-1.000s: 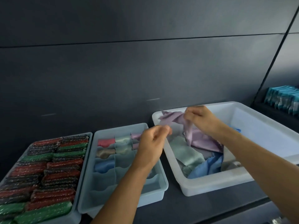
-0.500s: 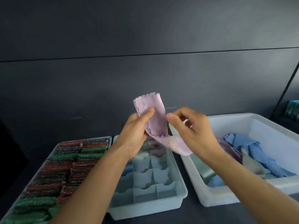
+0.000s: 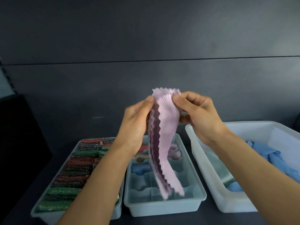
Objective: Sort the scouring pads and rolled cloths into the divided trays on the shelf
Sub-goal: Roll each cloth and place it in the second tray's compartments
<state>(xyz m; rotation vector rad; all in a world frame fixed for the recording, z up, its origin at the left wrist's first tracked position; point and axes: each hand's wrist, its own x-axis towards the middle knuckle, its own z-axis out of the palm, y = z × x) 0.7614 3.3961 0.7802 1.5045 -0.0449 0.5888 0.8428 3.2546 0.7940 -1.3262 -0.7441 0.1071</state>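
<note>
No text, label, brand, number or sign could be read. Nothing legible was found on the lilac zigzag-edged woven cloth (image 3: 165, 120), the pale blue divided plastic tray (image 3: 162, 207), the glittery red and green wrapped scouring pads (image 3: 73, 168) or the white plastic bin (image 3: 233, 207).

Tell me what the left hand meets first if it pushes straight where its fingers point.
The lilac cloth the left hand pinches; just beyond, probably the right hand, though depth is unclear.
</note>
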